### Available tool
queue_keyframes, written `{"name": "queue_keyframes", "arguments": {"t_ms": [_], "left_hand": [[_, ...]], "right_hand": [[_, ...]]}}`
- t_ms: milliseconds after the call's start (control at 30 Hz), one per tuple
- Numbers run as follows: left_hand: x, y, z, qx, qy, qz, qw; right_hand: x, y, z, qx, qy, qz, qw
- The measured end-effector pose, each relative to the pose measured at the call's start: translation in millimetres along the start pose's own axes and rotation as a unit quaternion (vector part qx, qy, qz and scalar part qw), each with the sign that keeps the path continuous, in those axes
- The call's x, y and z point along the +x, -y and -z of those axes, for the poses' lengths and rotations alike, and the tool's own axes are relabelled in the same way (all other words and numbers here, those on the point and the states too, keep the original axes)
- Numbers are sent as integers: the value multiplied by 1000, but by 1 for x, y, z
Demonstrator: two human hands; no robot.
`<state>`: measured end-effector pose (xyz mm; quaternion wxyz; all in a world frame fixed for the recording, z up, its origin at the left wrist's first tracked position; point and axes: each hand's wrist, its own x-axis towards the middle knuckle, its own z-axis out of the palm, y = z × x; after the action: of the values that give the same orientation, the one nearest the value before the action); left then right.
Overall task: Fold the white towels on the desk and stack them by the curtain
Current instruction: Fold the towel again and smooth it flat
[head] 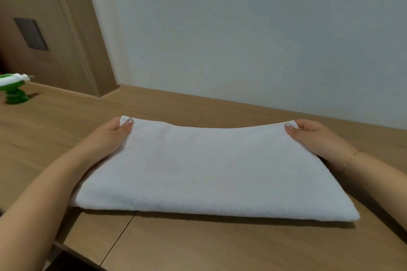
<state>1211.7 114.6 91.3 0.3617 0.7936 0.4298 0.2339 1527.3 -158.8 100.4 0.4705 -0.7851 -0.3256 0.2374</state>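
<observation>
A folded white towel (211, 171) lies on a wooden surface (176, 244). The left hand (112, 136) and right hand (312, 136) each close their grip, pinching a far corner.

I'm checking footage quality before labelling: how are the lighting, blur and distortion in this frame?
Head view: soft, dim, even light, no glare; the white towel casts a narrow shadow along its near edge on the desk. Head view: the green spray bottle at the left edge is blurred. Head view: wide-angle bending tilts the wall and door frame.

Dim, soft light; edges warped, blurry
</observation>
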Motion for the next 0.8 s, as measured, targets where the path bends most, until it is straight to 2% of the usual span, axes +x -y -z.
{"name": "queue_keyframes", "arguments": {"t_ms": [233,333,500,800], "left_hand": [[7,-2,-10,91,-42,-28,995],[14,-3,-12,160,-47,-30,986],[17,-8,-13,231,-48,-37,971],[17,-12,-21,312,-73,-35,947]], "right_hand": [[12,-2,-1,-48,-27,8,998],[17,0,-2,-115,-47,27,992],[18,-2,-11,-338,-114,77,931],[25,1,-15,-521,-120,26,844]]}}
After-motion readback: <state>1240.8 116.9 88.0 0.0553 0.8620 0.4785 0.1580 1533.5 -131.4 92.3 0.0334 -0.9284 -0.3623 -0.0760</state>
